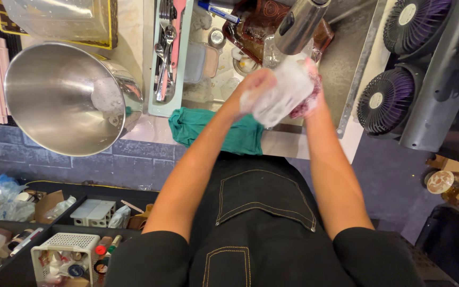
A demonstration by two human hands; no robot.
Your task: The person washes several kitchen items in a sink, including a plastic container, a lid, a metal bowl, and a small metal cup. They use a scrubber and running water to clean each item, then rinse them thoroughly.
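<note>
Under the tap (298, 24), over the sink (346, 64), both hands work on one clear, soapy container (280, 93). The left hand (256, 85) grips its near end, fingers curled shut around it. The right hand (310, 90) is closed on a reddish scrubber (306, 106) pressed against the container's far side. The container is blurred and white with suds, so its exact shape is hard to tell; whether water runs from the tap cannot be told either.

Judging by the foam, the container is mid-scrub, not yet rinsed. Behind the tap, the sink holds more items: a brownish tray (256, 26) and some small cups and lids, apparently unwashed, so a good part of the washing looks to be left.

Just nearer than the tap, a green cloth (213, 130) hangs over the counter edge. Left of the tap stands a pale cutlery rack (158, 101) with spoons and tongs in it, which may be washed already. Farther left of the tap a big steel bowl (54, 101) lies tilted on its side, with a patch of suds inside, so it too seems unrinsed. Right of the tap, well apart, two small fans (389, 101) with purple blades sit by the sink's edge. Below the counter, left of the person's black apron (256, 212), are bins of mixed supplies (27, 234).
</note>
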